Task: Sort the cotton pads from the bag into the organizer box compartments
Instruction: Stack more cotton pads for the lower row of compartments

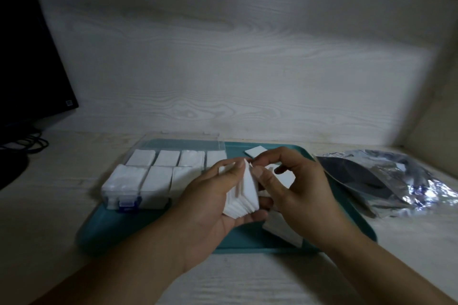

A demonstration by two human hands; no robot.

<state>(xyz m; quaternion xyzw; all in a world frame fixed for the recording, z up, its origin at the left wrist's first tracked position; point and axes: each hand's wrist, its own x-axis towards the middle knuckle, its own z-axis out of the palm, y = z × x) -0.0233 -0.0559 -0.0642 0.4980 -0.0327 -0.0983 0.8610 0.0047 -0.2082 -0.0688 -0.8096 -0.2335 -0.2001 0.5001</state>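
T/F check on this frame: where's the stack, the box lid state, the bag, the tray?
1. The left hand holds a stack of pads. True.
2. The organizer box is closed. False: its clear lid stands open and filled compartments show.
3. The bag lies on the tray. False: it lies on the table, right of the tray.
4. The right hand pinches at the stack's top. True.
5. The tray is red. False: it is teal.

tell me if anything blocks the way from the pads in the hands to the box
Nothing visible does. The left hand holds the stack of pads just right of the box, whose lid is open; only bare tray lies between. Every compartment in view already holds pads, though, and the hands hide the near right part.
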